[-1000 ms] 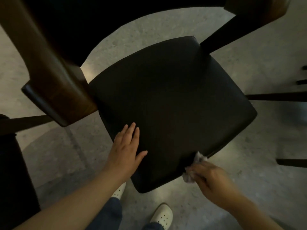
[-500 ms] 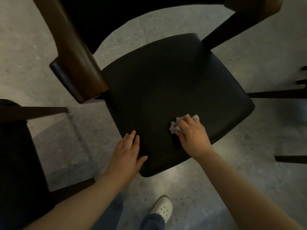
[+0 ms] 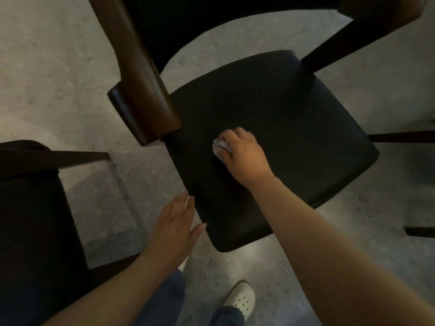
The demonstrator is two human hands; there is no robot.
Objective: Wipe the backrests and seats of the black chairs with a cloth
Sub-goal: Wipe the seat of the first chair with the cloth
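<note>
A black padded chair seat (image 3: 294, 128) fills the middle of the head view, with its dark curved backrest (image 3: 211, 17) across the top and a brown wooden arm (image 3: 141, 100) at the left. My right hand (image 3: 244, 156) grips a small white cloth (image 3: 219, 148) and presses it on the left-centre of the seat. My left hand (image 3: 175, 225) lies flat with straight fingers at the seat's near-left edge, the thumb touching the rim.
A second black chair (image 3: 30, 220) stands at the left with its wooden rail (image 3: 58, 156) close to my left arm. Thin dark chair legs (image 3: 400, 137) reach in from the right. Grey speckled floor (image 3: 58, 67) surrounds everything. My white shoe (image 3: 240, 300) is below the seat.
My right hand has carried the cloth from the seat's near corner up and left across the seat. My left hand has slid off the seat top to its near-left edge.
</note>
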